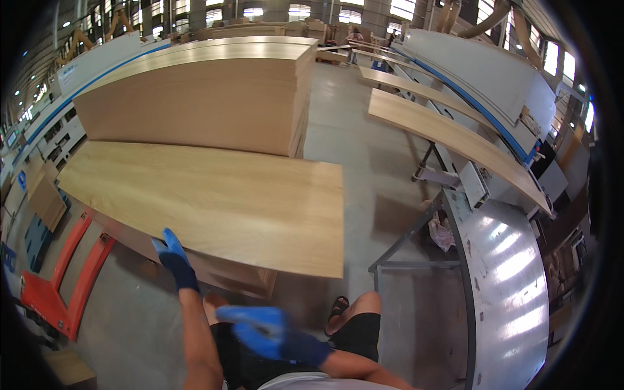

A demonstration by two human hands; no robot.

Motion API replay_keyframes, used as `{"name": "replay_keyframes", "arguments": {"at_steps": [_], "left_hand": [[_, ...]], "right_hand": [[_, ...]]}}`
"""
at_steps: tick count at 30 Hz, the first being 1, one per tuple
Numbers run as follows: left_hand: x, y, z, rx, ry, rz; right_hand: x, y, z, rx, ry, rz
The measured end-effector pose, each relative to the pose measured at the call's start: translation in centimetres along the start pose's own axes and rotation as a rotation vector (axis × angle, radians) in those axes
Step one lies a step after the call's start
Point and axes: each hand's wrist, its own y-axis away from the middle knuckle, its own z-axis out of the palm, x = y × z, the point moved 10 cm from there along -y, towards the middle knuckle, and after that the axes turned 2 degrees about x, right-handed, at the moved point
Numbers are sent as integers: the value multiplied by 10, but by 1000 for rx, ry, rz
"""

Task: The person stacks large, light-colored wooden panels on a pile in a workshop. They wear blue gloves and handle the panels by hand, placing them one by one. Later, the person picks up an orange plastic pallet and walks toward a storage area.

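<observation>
A long wood-grain board (214, 195) lies flat across the top of a low stack in front of me, its right end jutting past the boards (240, 276) underneath. My left hand (174, 257), in a blue and dark glove, is at the board's near edge. Its fingers stretch over the edge, with the thumb apart from them. Over my lap, short of the board, is my right hand (260, 328) in the same kind of glove. Motion blurs its fingers, and I see nothing clearly held in it.
Behind the board rises a tall stack of panels (195, 97). A red pallet jack (65, 292) stands at the left. At right are a shiny metal-topped table (507, 292) and a machine (474, 71) with wood panels (448, 133) lying along it. Grey floor (338, 123) runs between.
</observation>
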Motion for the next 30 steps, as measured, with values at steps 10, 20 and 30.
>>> {"name": "replay_keyframes", "arguments": {"at_steps": [10,20,30], "left_hand": [[-74,-195,-75,56,-586,151],[-62,-194,-64,-34,-772,6],[-80,-202,-66,-4,-643,94]], "right_hand": [[142,0,-165,574,240,377],[156,-93,-80,287,670,458],[200,-58,-101,357,-231,592]]}}
